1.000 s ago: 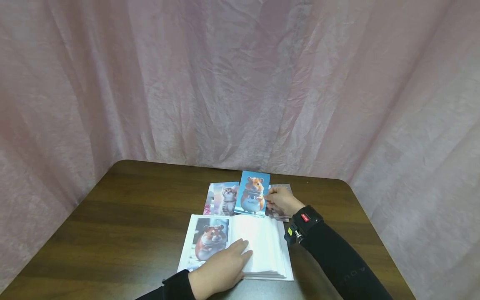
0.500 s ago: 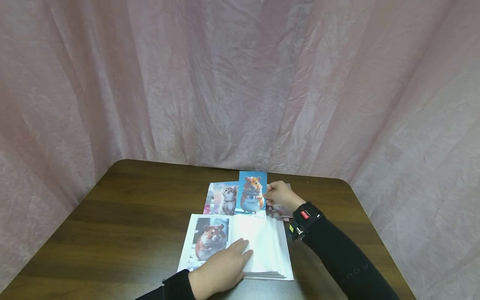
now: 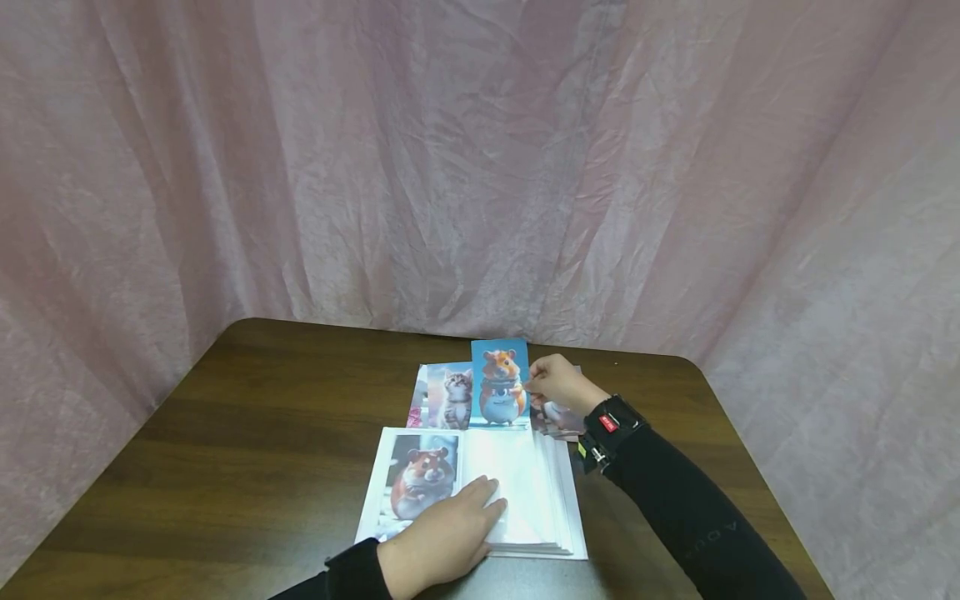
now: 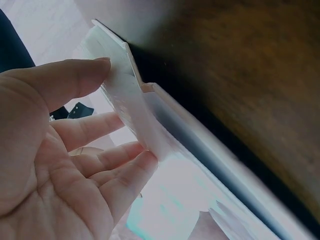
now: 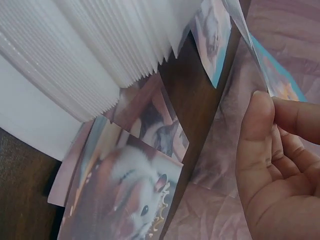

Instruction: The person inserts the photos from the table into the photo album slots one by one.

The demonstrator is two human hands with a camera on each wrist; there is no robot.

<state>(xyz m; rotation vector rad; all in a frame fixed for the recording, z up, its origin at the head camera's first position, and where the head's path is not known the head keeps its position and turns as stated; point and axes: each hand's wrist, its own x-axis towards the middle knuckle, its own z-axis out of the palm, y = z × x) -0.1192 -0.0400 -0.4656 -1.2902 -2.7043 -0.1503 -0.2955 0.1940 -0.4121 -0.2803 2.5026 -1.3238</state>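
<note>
An open photo album point(image 3: 517, 479) lies on the table, a hamster picture point(image 3: 423, 483) showing on its left page and its right page blank white. My left hand point(image 3: 442, 542) rests with loosely extended fingers across the middle of the album; in the left wrist view its fingertips touch the page stack point(image 4: 125, 100). Between thumb and index finger, my right hand point(image 3: 564, 385) pinches the right edge of a blue-background hamster photo point(image 3: 501, 383). That photo stands upright at the top edge of the right page. Whether its lower edge is inside the page's pocket I cannot tell.
Behind the album lie a kitten photo point(image 3: 455, 400) on the left and more photos on the right, among them a white-and-brown hamster photo point(image 5: 135, 185). The brown wooden table point(image 3: 262, 433) extends to both sides. A pink curtain point(image 3: 480, 167) hangs behind it.
My right hand has shifted the blue hamster photo slightly left, and the photo has gone from tilted to nearly straight above the right page. My left hand has stayed in place.
</note>
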